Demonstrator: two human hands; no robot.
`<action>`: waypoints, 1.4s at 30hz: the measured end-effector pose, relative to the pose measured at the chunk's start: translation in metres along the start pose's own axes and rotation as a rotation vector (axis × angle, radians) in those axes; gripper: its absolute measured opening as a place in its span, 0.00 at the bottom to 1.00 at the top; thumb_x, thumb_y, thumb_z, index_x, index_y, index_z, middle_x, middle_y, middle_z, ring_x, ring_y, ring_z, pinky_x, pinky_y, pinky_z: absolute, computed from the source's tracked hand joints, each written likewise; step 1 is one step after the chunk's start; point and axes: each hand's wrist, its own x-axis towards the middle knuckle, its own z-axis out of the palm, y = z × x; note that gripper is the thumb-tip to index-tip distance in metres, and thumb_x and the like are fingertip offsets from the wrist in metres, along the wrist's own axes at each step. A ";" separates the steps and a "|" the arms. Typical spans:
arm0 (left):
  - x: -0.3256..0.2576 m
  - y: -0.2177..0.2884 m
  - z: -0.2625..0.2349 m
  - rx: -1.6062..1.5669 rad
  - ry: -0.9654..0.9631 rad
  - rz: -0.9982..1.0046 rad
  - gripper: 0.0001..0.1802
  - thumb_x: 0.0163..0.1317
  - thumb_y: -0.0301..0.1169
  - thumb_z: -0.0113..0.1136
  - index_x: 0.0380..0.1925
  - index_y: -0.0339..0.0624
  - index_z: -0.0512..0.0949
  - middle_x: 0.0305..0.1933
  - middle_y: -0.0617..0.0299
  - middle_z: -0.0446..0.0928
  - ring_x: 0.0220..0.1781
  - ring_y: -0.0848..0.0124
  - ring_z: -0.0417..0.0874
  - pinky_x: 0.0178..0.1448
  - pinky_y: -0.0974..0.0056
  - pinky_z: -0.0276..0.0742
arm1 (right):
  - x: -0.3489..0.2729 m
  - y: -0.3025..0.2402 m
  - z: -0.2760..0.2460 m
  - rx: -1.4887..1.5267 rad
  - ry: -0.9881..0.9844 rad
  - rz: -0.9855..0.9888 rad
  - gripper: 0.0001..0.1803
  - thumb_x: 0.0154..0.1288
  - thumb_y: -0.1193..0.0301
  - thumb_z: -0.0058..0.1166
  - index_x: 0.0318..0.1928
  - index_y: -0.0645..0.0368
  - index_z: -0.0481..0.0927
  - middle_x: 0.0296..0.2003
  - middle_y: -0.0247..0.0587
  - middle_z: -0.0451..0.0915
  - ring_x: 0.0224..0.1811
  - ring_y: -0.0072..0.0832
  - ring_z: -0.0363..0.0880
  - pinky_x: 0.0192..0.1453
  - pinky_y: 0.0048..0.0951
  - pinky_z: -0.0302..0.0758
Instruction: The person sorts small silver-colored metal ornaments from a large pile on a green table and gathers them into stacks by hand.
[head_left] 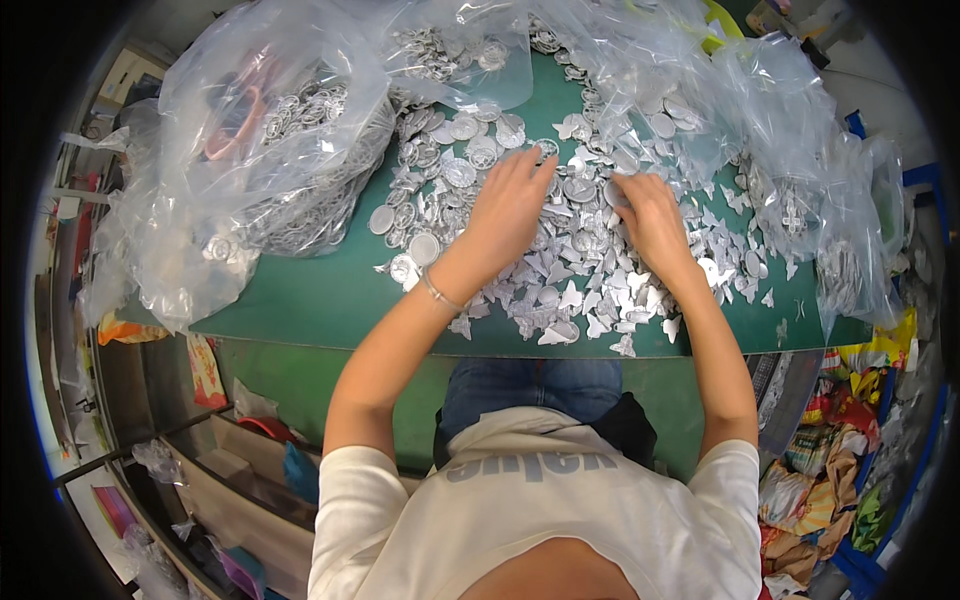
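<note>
A loose pile of silver metal charms [585, 240] is spread over the green table, round medallions mixed with small butterfly-like shapes. My left hand [508, 208] rests on the middle of the pile, its fingers stretched forward and somewhat apart; nothing shows held in it. To its right, my right hand [655, 222] has its fingers bent, with the thumb and forefinger closed around the edge of a round silver medallion [613, 193]. The undersides of both hands are hidden.
A big clear plastic bag [330, 195] full of silver charms stands at the left. More clear bags [790, 150] of metal pieces lie along the far and right sides of the green table [300, 300]. Drawers [240, 480] sit below left; coloured packaging [820, 480] lies below right.
</note>
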 end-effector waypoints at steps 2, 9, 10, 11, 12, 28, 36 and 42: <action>0.007 -0.006 0.004 -0.059 -0.062 -0.003 0.19 0.45 0.15 0.51 0.42 0.33 0.72 0.45 0.51 0.71 0.53 0.53 0.69 0.57 0.53 0.63 | -0.006 0.005 0.000 0.012 -0.014 -0.008 0.20 0.49 0.77 0.57 0.45 0.63 0.73 0.44 0.43 0.72 0.45 0.42 0.68 0.50 0.34 0.66; 0.000 -0.004 -0.004 -0.308 -0.132 -0.179 0.10 0.49 0.18 0.54 0.33 0.35 0.76 0.35 0.52 0.73 0.38 0.54 0.75 0.43 0.58 0.71 | 0.001 0.011 0.005 0.020 -0.001 0.073 0.21 0.49 0.75 0.59 0.46 0.63 0.72 0.43 0.44 0.71 0.46 0.42 0.67 0.50 0.35 0.65; -0.006 -0.005 -0.004 -0.315 -0.111 -0.132 0.10 0.49 0.18 0.53 0.33 0.35 0.76 0.35 0.52 0.73 0.37 0.54 0.75 0.42 0.59 0.71 | 0.001 0.012 0.006 0.073 -0.020 0.098 0.21 0.49 0.74 0.59 0.46 0.63 0.72 0.42 0.44 0.71 0.46 0.42 0.67 0.50 0.35 0.65; -0.013 -0.005 -0.003 -0.322 -0.090 -0.086 0.10 0.50 0.17 0.52 0.34 0.35 0.76 0.35 0.52 0.73 0.36 0.54 0.76 0.40 0.59 0.72 | 0.001 0.012 0.005 0.048 -0.020 0.069 0.20 0.49 0.74 0.59 0.45 0.64 0.73 0.40 0.45 0.71 0.45 0.42 0.67 0.49 0.35 0.65; -0.018 -0.005 -0.004 -0.328 -0.069 -0.039 0.10 0.50 0.17 0.51 0.34 0.35 0.76 0.35 0.52 0.73 0.35 0.54 0.76 0.39 0.59 0.72 | 0.000 0.011 0.004 0.047 -0.019 0.062 0.19 0.50 0.74 0.58 0.45 0.64 0.73 0.39 0.45 0.71 0.44 0.42 0.67 0.49 0.35 0.65; -0.056 0.019 -0.031 -1.682 0.146 -0.825 0.17 0.59 0.18 0.49 0.50 0.34 0.68 0.47 0.57 0.74 0.46 0.73 0.77 0.46 0.74 0.75 | -0.012 -0.017 -0.007 1.894 -0.071 0.657 0.06 0.64 0.70 0.48 0.36 0.60 0.70 0.27 0.38 0.74 0.26 0.26 0.73 0.25 0.22 0.67; -0.065 0.032 -0.035 -1.951 0.204 -1.035 0.18 0.62 0.21 0.45 0.53 0.28 0.62 0.49 0.48 0.72 0.53 0.60 0.75 0.56 0.64 0.73 | -0.004 -0.021 0.004 0.580 -0.035 0.416 0.07 0.56 0.80 0.42 0.36 0.61 0.69 0.24 0.32 0.65 0.25 0.21 0.63 0.31 0.22 0.63; -0.078 0.042 -0.040 -2.181 0.013 -1.046 0.22 0.62 0.23 0.45 0.56 0.28 0.60 0.55 0.44 0.68 0.57 0.58 0.72 0.57 0.61 0.73 | 0.015 -0.020 0.013 0.056 -0.011 0.160 0.12 0.58 0.67 0.52 0.40 0.59 0.74 0.37 0.42 0.73 0.34 0.42 0.76 0.38 0.37 0.71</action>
